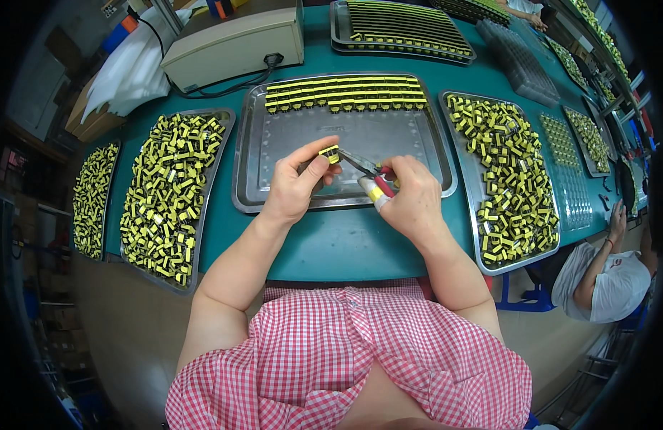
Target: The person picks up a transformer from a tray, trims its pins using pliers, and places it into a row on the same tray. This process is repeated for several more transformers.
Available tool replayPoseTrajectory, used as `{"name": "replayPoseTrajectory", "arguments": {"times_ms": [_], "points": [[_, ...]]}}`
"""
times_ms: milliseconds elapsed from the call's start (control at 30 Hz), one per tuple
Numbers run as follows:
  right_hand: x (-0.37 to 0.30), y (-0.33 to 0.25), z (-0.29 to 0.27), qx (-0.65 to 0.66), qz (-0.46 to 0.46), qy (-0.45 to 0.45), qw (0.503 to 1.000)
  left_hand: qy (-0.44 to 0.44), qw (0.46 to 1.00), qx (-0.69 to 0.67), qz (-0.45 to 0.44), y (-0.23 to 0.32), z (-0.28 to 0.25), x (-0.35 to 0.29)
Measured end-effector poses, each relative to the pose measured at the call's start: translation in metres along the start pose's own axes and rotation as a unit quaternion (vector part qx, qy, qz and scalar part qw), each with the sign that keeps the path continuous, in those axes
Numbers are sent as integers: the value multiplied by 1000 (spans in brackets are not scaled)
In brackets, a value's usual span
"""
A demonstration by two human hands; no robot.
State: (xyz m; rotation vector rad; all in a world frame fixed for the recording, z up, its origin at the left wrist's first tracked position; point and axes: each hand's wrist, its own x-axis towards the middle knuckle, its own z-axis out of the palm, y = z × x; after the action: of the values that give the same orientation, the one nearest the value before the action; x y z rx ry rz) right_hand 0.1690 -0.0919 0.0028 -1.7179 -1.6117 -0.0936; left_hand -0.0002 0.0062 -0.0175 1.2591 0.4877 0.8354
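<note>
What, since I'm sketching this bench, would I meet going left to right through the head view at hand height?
Far-left tray of parts, left tray of parts, left hand, small yellow-and-black part at its fingertips, pliers, right hand, right tray of parts, clear plastic tray.

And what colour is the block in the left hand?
The block is yellow and black, shown best in the head view.
</note>
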Motion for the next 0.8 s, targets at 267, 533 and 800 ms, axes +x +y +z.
{"name": "replayPoseTrajectory", "arguments": {"times_ms": [267, 533, 800], "points": [[0, -1, 0, 3, 3, -2, 1000, -6, 999, -27, 22, 2, 3, 1], [0, -2, 0, -7, 2, -3, 1000, -1, 999, 3, 46, 4, 2, 1], [0, -2, 0, -3, -1, 2, 1000, 4, 999, 13, 36, 5, 3, 1]]}}
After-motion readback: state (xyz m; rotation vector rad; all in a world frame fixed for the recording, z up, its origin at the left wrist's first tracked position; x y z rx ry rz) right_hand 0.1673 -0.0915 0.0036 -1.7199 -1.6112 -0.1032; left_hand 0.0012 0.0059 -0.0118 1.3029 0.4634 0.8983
